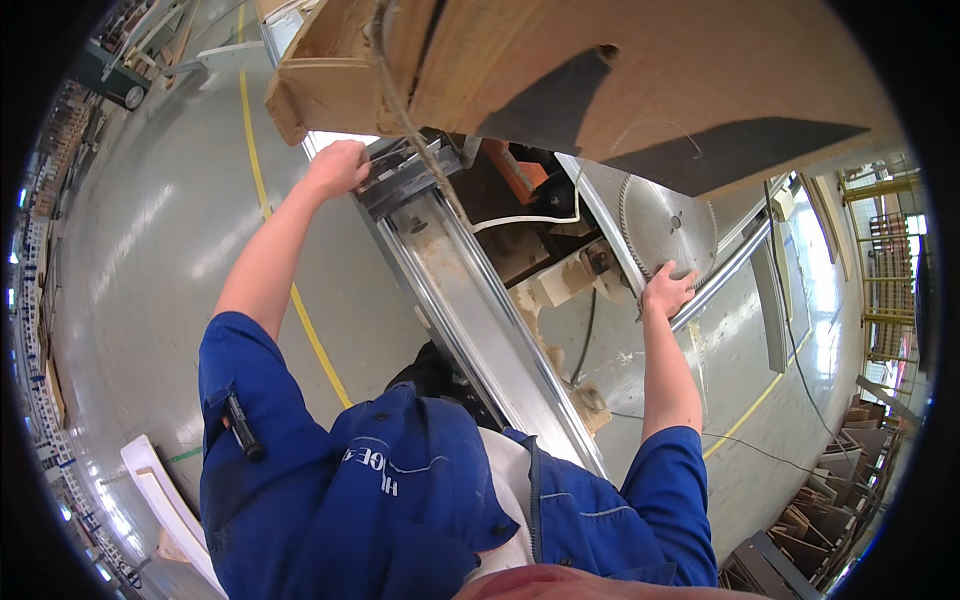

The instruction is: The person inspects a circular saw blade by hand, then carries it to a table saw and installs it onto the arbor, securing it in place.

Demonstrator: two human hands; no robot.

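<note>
My left hand is closed at the end of a dark metal bracket on the machine's sliding rail; what its fingers grip is hidden. My right hand lies with fingers spread at the lower edge of a large circular saw blade, by the corner of a metal frame. The toothed blade rests flat on the machine's surface, partly under a wooden panel. Between my arms runs a long aluminium rail. Beyond it, the machine's opening shows an orange part and a white cable.
A large wooden guard or panel with dark patches overhangs the machine, and a rope hangs from it. Cables trail over the floor at right. Stacked board offcuts lie at lower right. A white curved board is at lower left.
</note>
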